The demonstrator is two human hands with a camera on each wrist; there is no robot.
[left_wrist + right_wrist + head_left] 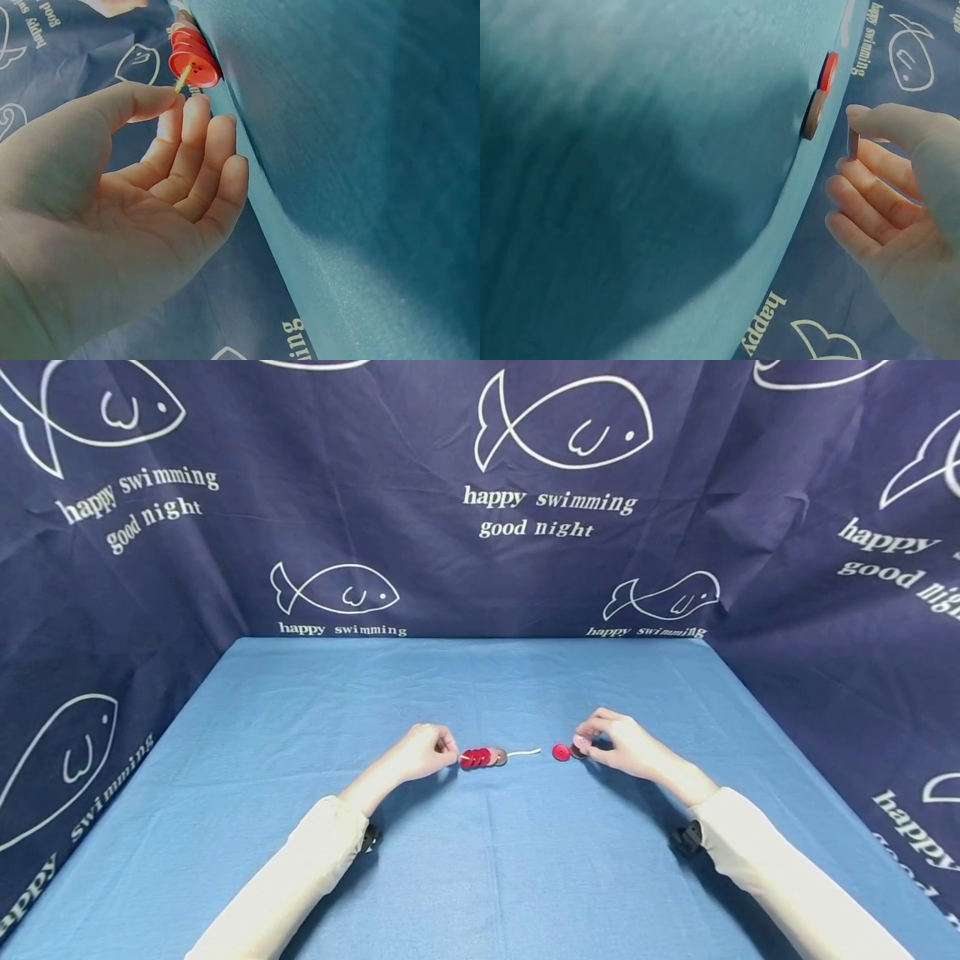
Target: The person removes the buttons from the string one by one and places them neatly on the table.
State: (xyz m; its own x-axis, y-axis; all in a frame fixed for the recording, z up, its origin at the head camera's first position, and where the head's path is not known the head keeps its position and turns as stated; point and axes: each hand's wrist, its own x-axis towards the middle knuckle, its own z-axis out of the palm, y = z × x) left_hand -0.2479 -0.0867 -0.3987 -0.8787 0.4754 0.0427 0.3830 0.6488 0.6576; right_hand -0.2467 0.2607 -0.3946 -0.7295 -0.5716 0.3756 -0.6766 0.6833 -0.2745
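Observation:
My left hand [422, 753] pinches the end of a pale string [181, 79] between thumb and index finger. Threaded on that string, close to the fingertips, are several overlapping red buttons [471, 759], then a pinkish button [492, 757] and a brown-grey button [502, 757]. The string's free end [528, 752] stretches right over the blue cloth. Between thumb and fingertips, my right hand [628, 747] holds a pink button [853, 142] on edge, raised over the cloth. Just beside it lie a loose dark brown button [814, 115] and a loose red button [561, 752], side by side.
A light blue cloth [480, 860] covers the table. Dark blue curtains [420, 527] with white fish and lettering stand behind and along both sides. Dark wrist-worn devices [687, 838] sit at the cuffs of the cream sleeves [780, 860].

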